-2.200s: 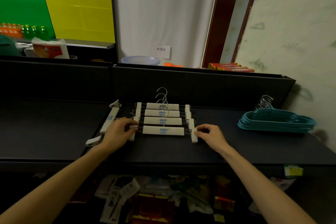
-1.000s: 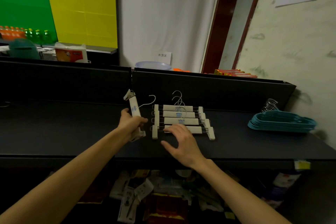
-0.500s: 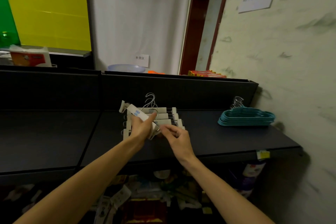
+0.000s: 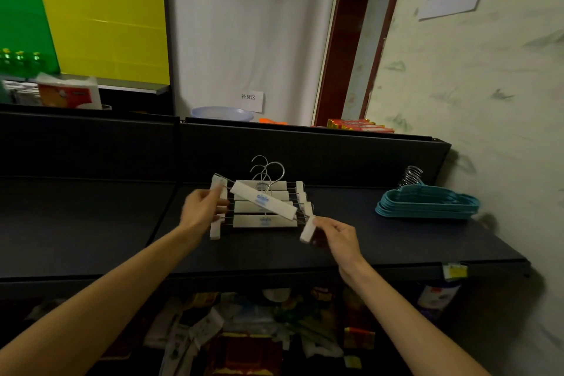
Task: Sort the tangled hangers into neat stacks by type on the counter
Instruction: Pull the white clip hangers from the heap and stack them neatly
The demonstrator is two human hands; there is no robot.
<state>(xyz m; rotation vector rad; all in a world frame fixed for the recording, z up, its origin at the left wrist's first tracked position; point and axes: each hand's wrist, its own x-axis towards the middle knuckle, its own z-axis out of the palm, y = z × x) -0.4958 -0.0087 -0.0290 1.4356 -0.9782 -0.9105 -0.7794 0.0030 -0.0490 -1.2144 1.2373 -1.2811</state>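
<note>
Nearest you, both forearms reach over the front edge of the dark counter. Your right hand pinches the white clip at the lower end of a white clip hanger, and your left hand, somewhat blurred, grips the clip at its upper end. You hold that hanger tilted, its left end higher, with its metal hook rising up behind. It sits just above the stack of white clip hangers, which lies flat on the counter between your hands, bars parallel and hooks pointing away from you. Whether the held hanger touches the stack is unclear. Well to the right of your right hand, and a little farther back, a stack of teal hangers rests on the counter with its metal hooks bunched at the rear. Beyond your hands, the counter's black back panel stands upright.
</note>
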